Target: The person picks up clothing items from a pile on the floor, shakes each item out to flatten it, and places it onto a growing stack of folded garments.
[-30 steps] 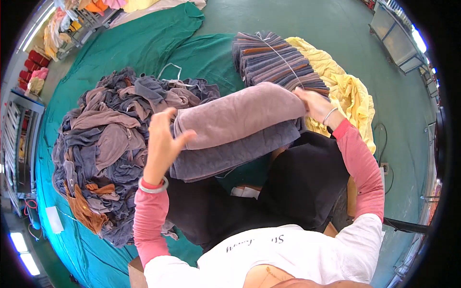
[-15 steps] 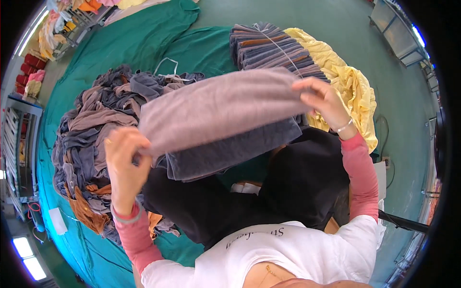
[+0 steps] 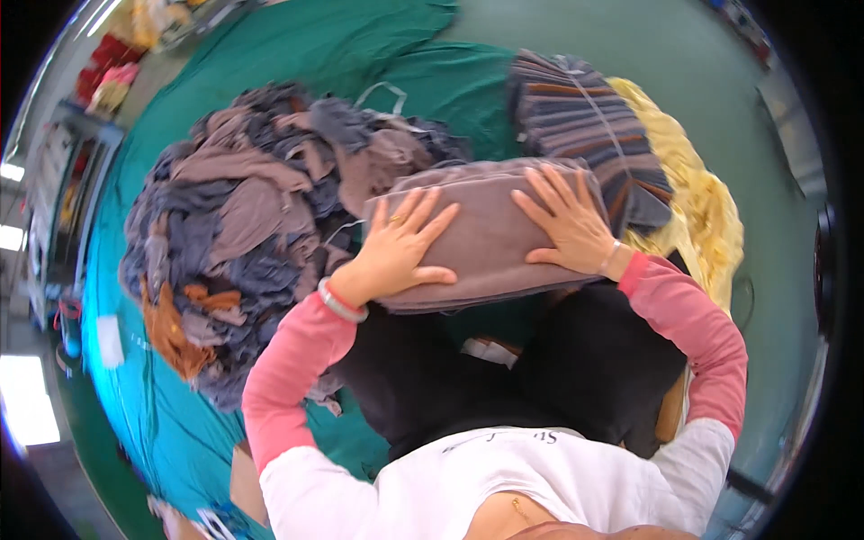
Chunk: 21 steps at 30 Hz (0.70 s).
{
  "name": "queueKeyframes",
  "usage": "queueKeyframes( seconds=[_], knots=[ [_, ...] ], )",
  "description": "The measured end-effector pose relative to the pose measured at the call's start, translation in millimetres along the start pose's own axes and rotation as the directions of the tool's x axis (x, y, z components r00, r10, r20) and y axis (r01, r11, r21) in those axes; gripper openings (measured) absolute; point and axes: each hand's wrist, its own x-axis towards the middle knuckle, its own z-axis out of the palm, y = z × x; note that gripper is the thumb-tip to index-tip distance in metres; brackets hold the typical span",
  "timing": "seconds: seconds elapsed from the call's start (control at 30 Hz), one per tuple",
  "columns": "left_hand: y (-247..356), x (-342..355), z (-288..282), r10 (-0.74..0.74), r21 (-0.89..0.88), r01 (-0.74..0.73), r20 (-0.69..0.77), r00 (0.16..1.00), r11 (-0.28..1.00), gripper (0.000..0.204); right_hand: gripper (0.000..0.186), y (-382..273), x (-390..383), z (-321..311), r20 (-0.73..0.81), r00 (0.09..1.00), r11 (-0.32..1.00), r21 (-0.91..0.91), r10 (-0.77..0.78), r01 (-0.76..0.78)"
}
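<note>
**Mauve cloth, held up by its ends half a second ago, now lies flat under both hands**

The folded mauve cloth (image 3: 490,256) has come down since the earlier frame, and both hands have moved inward from its ends onto its upper face. It lies on the stack in front of the person, beyond the lap in black trousers (image 3: 486,382), with a thin dark edge showing beneath its near side (what bears the stack's weight is hidden).

The left hand (image 3: 400,247) rests palm down on the left part of the cloth, its fingers (image 3: 441,222) spread wide and its thumb pointing inward along the near side. The right hand (image 3: 569,225) lies on the right part in the same way, fingers fanned toward the far edge, thumb turned inward. Neither hand is closed around anything; the two are apart, with bare cloth between them.

To the left is a large loose heap of grey and mauve cloths (image 3: 256,216), with a rust-coloured cloth (image 3: 171,333) near its lower edge. Beyond the stack, to the right, a row of folded cloths (image 3: 585,126) has a pale cord (image 3: 601,112) running across it, and yellow fabric (image 3: 706,211) lies just beside that row. A green sheet (image 3: 423,67) spreads over the floor.
</note>
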Motion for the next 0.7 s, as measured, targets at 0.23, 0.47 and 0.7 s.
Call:
queueKeyframes(
  seconds=[0.23, 0.47, 0.7],
  knots=[
    [-126, -57, 9, -0.44, -0.458, 0.295, -0.25, 0.862, 0.839, 0.051, 0.083, 19, -9, 12, 0.058, 0.998, 0.998, -0.06, 0.025, -0.021],
    [-247, -237, 104, -0.874, -0.335, 0.929, -0.485, -0.026, 0.158, 0.092, 0.082, 11, 7, 13, 0.05, 0.999, 0.999, -0.048, -0.017, 0.019],
    [-244, -227, 108, -0.99, -0.359, 0.932, -0.109, -0.094, -0.048, 0.057, 0.08, 9, 10, 0, 0.051, 0.999, 1.0, -0.021, -0.016, 0.018]
  ],
)
